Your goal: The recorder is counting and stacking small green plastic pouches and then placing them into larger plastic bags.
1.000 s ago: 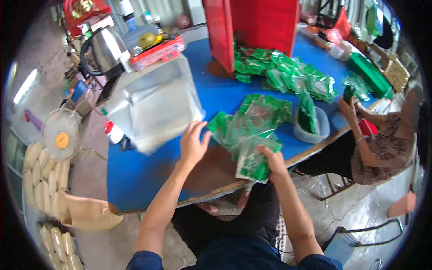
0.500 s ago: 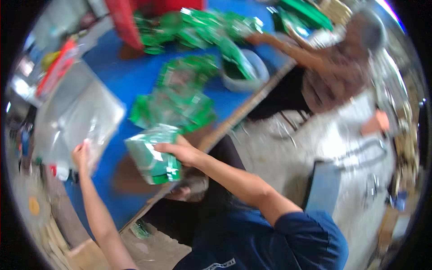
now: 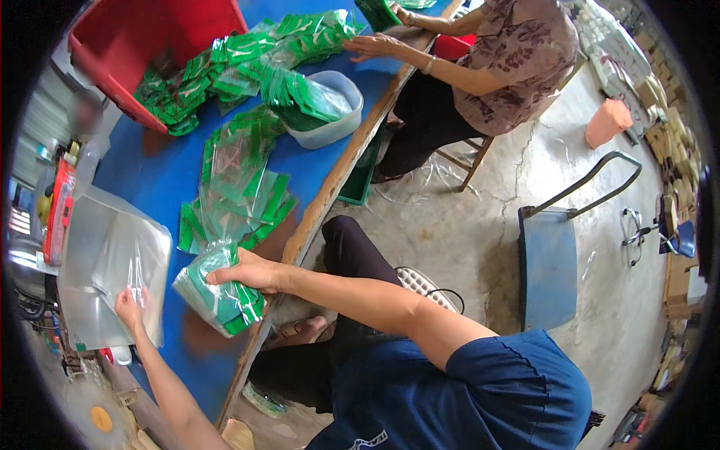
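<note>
Head view: right hand (image 3: 253, 271) clasps green packets (image 3: 238, 306); left hand (image 3: 129, 308) pinches clear plastic (image 3: 105, 251).

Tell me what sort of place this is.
Probably a small packing workshop: green bags lie heaped on a blue table in front of a red bin, and a flat trolley stands on the bare floor.

Green and clear on the packets (image 3: 226, 306), blue across the surface (image 3: 146, 169), red on the bin (image 3: 124, 64), leaf-patterned mauve on the co-worker's shirt (image 3: 517, 67).
</note>
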`<act>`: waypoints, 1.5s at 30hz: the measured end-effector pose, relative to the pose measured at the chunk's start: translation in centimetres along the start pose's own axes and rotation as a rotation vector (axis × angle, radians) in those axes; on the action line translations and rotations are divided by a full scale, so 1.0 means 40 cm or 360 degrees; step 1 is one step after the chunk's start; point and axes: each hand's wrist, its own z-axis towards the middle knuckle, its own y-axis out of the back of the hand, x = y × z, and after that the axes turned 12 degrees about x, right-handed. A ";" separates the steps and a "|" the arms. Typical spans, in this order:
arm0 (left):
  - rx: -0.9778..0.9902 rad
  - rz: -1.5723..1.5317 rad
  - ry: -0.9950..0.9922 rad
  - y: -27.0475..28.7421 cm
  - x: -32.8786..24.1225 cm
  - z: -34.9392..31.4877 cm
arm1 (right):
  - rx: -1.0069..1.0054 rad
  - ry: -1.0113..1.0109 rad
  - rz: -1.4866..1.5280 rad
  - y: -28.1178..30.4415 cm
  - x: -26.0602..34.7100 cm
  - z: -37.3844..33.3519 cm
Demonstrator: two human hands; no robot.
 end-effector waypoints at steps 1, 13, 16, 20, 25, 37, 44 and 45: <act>-0.0025 0.0018 -0.0019 0.031 0.014 0.036 | 0.0054 -0.0010 0.0034 -0.001 0.002 0.006; -0.0163 0.0097 -0.0344 0.071 -0.425 -0.141 | -0.0079 -0.0091 0.0035 0.068 -0.025 -0.007; 0.0016 -0.0215 -0.0296 0.073 -0.545 -0.259 | -0.0313 -0.0264 -0.0033 0.042 0.011 -0.032; 0.0124 -0.0609 -0.0044 0.061 -0.549 -0.387 | -0.0540 -0.0035 -0.0248 -0.060 0.047 -0.051; 0.0053 -0.0695 0.0004 0.023 -0.645 -0.492 | -0.0266 -0.0030 -0.0949 -0.172 0.090 -0.074; -0.0050 -0.0904 -0.0316 -0.002 -0.852 -0.640 | -0.0208 -0.0912 0.0114 -0.105 0.066 0.030; -0.0053 -0.0893 -0.0495 0.002 -0.920 -0.660 | -0.0154 -0.0584 -0.0356 -0.123 0.086 0.069; -0.0056 -0.0906 -0.0458 -0.001 -0.924 -0.664 | -0.0059 -0.0499 -0.0534 -0.117 0.073 0.068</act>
